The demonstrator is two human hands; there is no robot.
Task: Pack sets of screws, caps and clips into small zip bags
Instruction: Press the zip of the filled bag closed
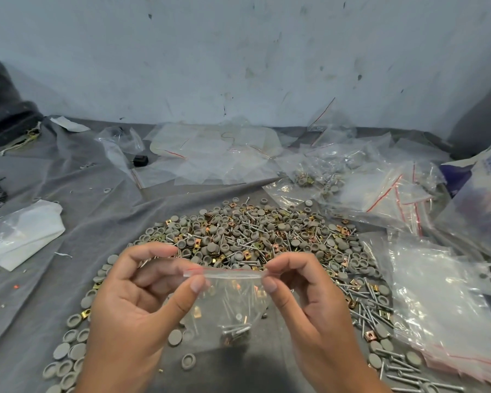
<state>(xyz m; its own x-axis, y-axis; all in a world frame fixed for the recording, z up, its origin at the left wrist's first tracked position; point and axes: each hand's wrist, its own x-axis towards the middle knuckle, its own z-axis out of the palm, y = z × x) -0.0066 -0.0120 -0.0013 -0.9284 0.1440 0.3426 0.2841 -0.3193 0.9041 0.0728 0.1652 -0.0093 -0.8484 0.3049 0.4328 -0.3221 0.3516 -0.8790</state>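
Zip bag held at its seal

Both hands pinched the top strip of a small zip bag (227, 302), the left hand (142, 304) at its left end, the right hand (304, 302) at its right, thumbs against curled forefingers. Screws and clips lay in the bag's bottom. Behind it spread the heap of caps, screws and clips (238, 231) on grey cloth (97, 222).

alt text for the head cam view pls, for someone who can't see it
Two bare hands, left hand and right hand, pinch the top strip of a small clear zip bag holding screws and clips. Behind it, a pile of grey caps, screws and brass clips lies on a grey cloth. Empty zip bags lie at right.
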